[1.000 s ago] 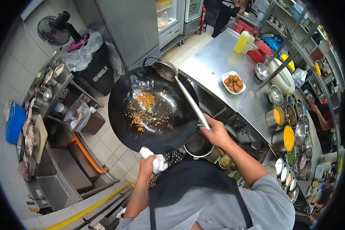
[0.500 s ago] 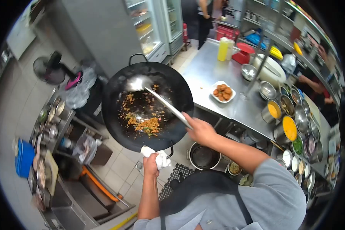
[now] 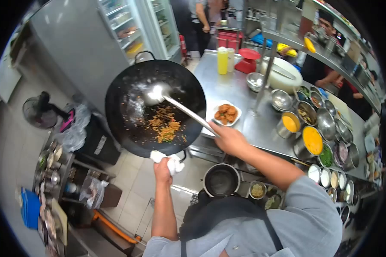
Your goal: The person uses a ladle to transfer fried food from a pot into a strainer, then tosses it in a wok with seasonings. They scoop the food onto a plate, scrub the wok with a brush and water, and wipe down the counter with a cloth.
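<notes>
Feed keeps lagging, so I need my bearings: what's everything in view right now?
wok: one, black, held up, centre
food: one heap, orange-yellow, in wok
ladle: one, steel, bowl in wok
cloth: one, white, at wok's near handle
counter: one, steel, right of wok
plate: one, white, on counter, fried pieces on it
bottle: one, yellow, counter's far end
scale: one, red, beside bottle
tubs: many, steel, counter's right side
pot: one, dark, below right hand
fan: one, black, left
people: at least two, far side
left hand: grip on cloth and wok
right hand: grip on ladle
</notes>
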Available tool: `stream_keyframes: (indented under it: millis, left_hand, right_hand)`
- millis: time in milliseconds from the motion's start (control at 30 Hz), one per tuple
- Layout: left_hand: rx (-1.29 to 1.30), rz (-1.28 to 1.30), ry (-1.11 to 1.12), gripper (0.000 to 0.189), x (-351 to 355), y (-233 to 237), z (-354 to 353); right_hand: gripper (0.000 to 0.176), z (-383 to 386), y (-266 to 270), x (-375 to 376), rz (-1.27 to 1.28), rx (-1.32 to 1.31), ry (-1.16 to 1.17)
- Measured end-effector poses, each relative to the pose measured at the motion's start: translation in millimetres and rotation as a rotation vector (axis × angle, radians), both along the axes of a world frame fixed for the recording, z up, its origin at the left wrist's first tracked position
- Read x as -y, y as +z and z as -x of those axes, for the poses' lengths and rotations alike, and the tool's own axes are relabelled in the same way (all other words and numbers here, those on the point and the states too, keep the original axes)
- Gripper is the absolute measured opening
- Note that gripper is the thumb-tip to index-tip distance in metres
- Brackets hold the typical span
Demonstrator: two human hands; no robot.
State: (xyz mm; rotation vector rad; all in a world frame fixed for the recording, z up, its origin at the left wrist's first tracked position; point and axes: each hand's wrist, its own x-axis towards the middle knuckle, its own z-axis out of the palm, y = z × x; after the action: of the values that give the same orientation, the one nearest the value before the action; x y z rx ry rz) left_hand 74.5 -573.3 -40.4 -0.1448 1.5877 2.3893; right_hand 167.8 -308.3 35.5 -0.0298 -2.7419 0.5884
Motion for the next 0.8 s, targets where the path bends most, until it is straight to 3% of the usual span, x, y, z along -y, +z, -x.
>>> stream_keyframes:
  millis: [33,67,133,233,367,433,467,500,533,600,667,800]
  left_hand:
    - [-0.014,-0.059,-0.019,0.014,-11.8,7.5,4.7]
    - [-0.005,-0.073,-0.032,0.013,-21.6,5.4,11.0]
    - [0.006,-0.079,-0.076,0.013,-37.2,2.7,30.5]
    - [-0.035,-0.119,-0.078,0.012,-61.5,-1.9,58.4]
    - [-0.047,-0.116,-0.183,0.009,-71.6,-1.7,93.9]
    - [0.02,-0.053,-0.184,0.01,-83.6,-3.9,94.2]
    - [0.009,-0.086,-0.183,0.011,-89.6,-14.2,95.3]
    - [0.0,-0.104,-0.187,0.012,-94.8,-12.4,90.7]
    - [0.032,-0.134,-0.209,0.011,-97.2,-10.9,86.6]
    - [0.056,-0.174,-0.234,0.01,-106.0,-4.2,79.9]
    - [0.033,-0.145,-0.212,0.008,-115.1,3.4,71.4]
    - [-0.036,-0.101,-0.183,0.003,-129.8,-5.9,83.1]
  right_hand:
    - [0.062,36.2,8.0,2.5,-0.007,0.038,-0.085]
    - [0.062,64.9,5.1,4.3,-0.015,-0.087,-0.105]
    - [0.064,77.8,-1.6,15.7,-0.03,-0.063,-0.195]
    - [0.068,21.6,-31.5,27.6,-0.08,0.123,-0.215]
    - [0.069,-74.0,-22.1,32.4,-0.003,0.232,-0.233]
    - [0.069,-53.3,-8.6,17.1,0.053,0.133,-0.208]
    - [0.068,-25.6,5.1,10.4,0.115,0.243,-0.275]
    - [0.066,8.7,27.6,5.9,0.192,0.193,-0.285]
    - [0.068,45.0,22.2,-4.8,0.184,0.006,-0.258]
    - [0.065,104.1,16.7,-19.0,0.092,-0.123,-0.303]
    - [0.066,107.6,1.4,-30.9,0.021,-0.1,-0.293]
    - [0.068,3.5,-14.5,-32.9,-0.176,0.282,-0.257]
